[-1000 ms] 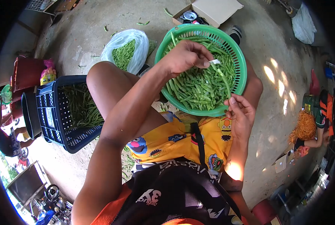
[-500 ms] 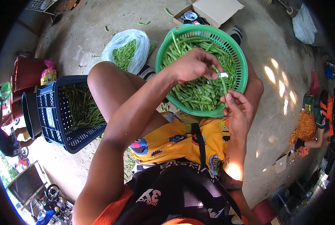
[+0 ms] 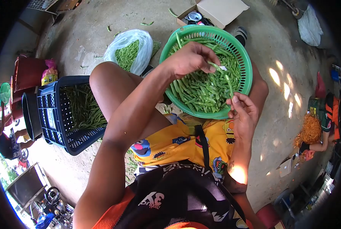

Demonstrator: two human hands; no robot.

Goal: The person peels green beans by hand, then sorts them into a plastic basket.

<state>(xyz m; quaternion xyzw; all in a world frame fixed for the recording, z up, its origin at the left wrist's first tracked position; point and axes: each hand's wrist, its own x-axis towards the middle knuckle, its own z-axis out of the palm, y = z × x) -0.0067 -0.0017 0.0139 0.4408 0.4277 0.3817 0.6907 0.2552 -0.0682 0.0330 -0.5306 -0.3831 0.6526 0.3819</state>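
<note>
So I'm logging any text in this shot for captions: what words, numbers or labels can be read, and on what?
"3K": white print on the black garment, seen upside down; the smaller word under it is too blurred to read.
White lettering along the garment's upper edge: too distorted to read.
Yellow packet by the red container: print too small.
Label on the blue crate: illegible.

Bright, sharp daylight, dappled sun patches on the ground, fisheye-dark corners.
</note>
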